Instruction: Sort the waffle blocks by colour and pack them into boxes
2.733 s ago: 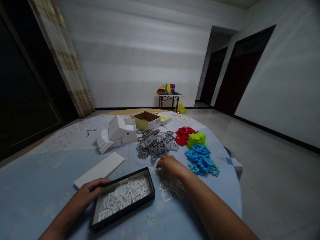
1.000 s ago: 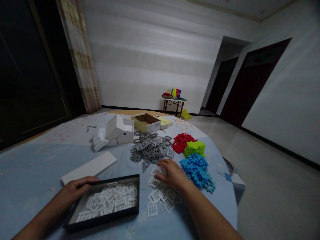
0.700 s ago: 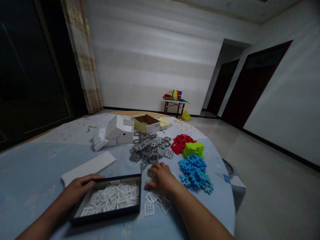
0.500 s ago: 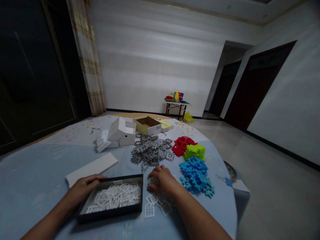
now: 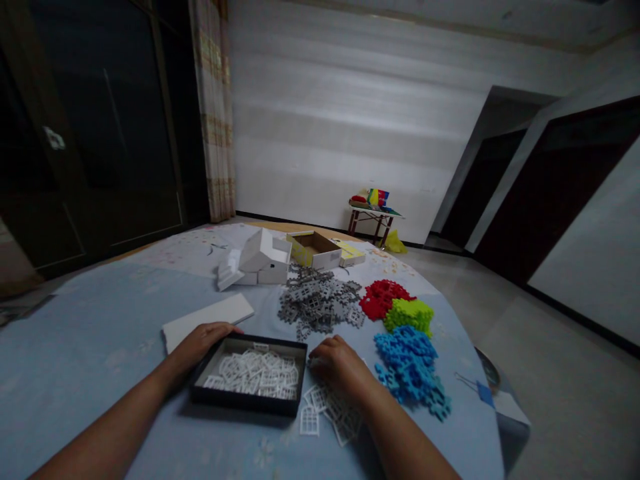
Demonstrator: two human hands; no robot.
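My left hand [image 5: 206,341] grips the back left corner of a shallow black box [image 5: 245,401], which holds a heap of white lattice window pieces [image 5: 257,373]. Just right of the box, my right hand [image 5: 337,362] is curled palm down over loose white window pieces [image 5: 330,408] on the cloth; its fingertips are bent out of sight, so what they hold is hidden. Beyond my hands lies a pile of grey pieces [image 5: 320,300].
Red pieces [image 5: 383,298], lime green pieces [image 5: 410,315] and blue pieces [image 5: 410,363] lie at the right. Behind stand a white cardboard structure [image 5: 265,257] and an open yellow box [image 5: 313,250]. A white panel [image 5: 210,320] lies behind my left hand.
The view has turned left, so everything appears farther right. My left hand still holds the box. My right hand remains over the loose white pieces, its fingers slightly more gathered.
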